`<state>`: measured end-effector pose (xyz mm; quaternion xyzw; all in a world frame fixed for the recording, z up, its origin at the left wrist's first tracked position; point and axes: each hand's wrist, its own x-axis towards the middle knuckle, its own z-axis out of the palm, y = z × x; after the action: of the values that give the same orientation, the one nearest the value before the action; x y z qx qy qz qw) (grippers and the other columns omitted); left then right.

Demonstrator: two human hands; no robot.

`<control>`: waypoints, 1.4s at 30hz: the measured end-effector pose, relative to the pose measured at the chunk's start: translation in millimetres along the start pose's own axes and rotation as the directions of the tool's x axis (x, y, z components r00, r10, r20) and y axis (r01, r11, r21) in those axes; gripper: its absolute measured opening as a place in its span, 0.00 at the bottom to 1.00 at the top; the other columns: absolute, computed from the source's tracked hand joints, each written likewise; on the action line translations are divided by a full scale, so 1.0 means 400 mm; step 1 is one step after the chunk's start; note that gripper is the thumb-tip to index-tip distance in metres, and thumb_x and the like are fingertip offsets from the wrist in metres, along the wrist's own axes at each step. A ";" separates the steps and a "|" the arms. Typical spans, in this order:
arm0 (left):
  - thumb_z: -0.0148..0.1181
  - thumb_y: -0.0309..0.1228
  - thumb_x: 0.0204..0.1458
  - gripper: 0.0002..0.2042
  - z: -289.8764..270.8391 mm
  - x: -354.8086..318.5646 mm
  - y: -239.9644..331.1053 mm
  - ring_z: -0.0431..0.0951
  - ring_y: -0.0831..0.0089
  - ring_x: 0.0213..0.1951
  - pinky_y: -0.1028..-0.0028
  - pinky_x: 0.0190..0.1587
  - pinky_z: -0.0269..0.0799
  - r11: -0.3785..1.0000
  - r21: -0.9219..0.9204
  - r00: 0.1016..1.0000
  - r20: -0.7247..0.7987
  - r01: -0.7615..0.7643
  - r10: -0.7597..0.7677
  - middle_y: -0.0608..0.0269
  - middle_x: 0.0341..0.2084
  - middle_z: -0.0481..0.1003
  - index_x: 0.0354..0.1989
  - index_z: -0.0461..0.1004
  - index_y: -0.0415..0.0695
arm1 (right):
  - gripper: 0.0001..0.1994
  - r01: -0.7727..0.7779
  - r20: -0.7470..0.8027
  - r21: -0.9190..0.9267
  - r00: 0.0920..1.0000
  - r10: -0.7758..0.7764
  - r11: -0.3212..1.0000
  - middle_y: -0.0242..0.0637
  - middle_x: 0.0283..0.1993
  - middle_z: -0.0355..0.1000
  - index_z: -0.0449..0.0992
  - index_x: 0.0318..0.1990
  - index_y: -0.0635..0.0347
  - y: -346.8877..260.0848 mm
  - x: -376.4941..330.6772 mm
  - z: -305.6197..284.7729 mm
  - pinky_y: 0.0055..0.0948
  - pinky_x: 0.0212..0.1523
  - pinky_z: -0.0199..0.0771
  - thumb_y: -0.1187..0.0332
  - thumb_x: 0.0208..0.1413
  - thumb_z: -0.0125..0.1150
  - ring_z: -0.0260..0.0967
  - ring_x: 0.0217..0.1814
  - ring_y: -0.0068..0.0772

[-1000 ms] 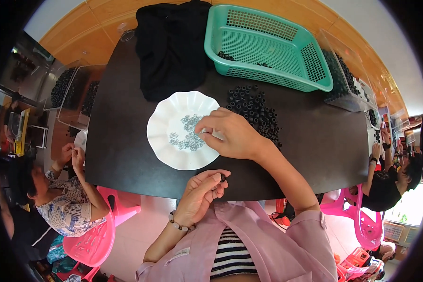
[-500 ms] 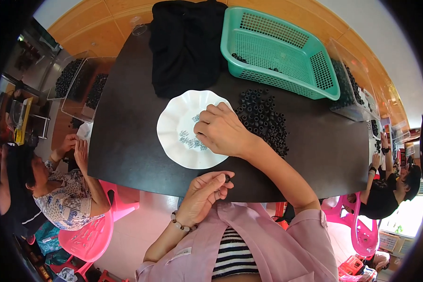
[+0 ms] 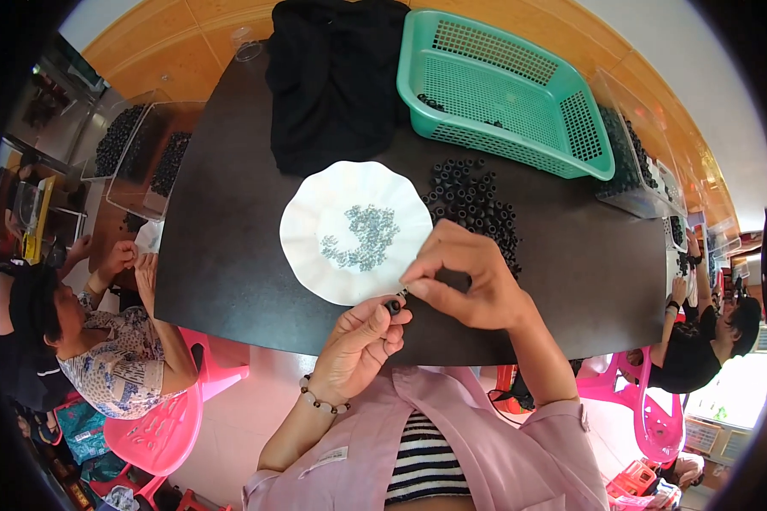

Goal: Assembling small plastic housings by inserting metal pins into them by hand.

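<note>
My left hand is closed near the table's front edge, pinching a small black hollow cylinder between thumb and fingertips. Just above it, my right hand holds a tiny silvery piece between thumb and forefinger, right at the cylinder; whether it goes inside is too small to tell. A white plate with a wavy rim lies beyond my hands, with many small clear-grey pieces spread in its middle. To the plate's right is a loose pile of black hollow cylinders, partly hidden by my right hand.
A green perforated basket with a few black pieces stands at the back right, beside a dark cloth. Clear bins of black parts stand at both sides. One person sits at left, another at right.
My right hand has left the plate and come down right to my left hand, with a tiny silvery piece in its fingertips. My left hand has risen slightly, still holding the black cylinder.
</note>
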<state>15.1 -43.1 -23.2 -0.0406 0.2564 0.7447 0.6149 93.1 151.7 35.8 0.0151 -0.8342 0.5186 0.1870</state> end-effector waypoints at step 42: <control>0.60 0.32 0.55 0.15 0.055 0.059 -0.069 0.71 0.81 0.32 0.78 0.38 0.69 0.984 0.142 0.994 0.008 0.110 -0.113 0.66 0.35 0.75 0.49 0.73 0.40 | 0.08 -0.318 -0.229 0.675 0.768 0.599 0.666 0.35 0.32 0.75 0.76 0.39 0.66 -0.012 -0.252 -0.033 0.21 0.34 0.70 0.70 0.57 0.60 0.71 0.32 0.22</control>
<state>41.0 -9.4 -22.4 -0.0053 0.3010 0.6894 0.6589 191.7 143.8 12.1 -0.2583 -0.5367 0.7749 0.2116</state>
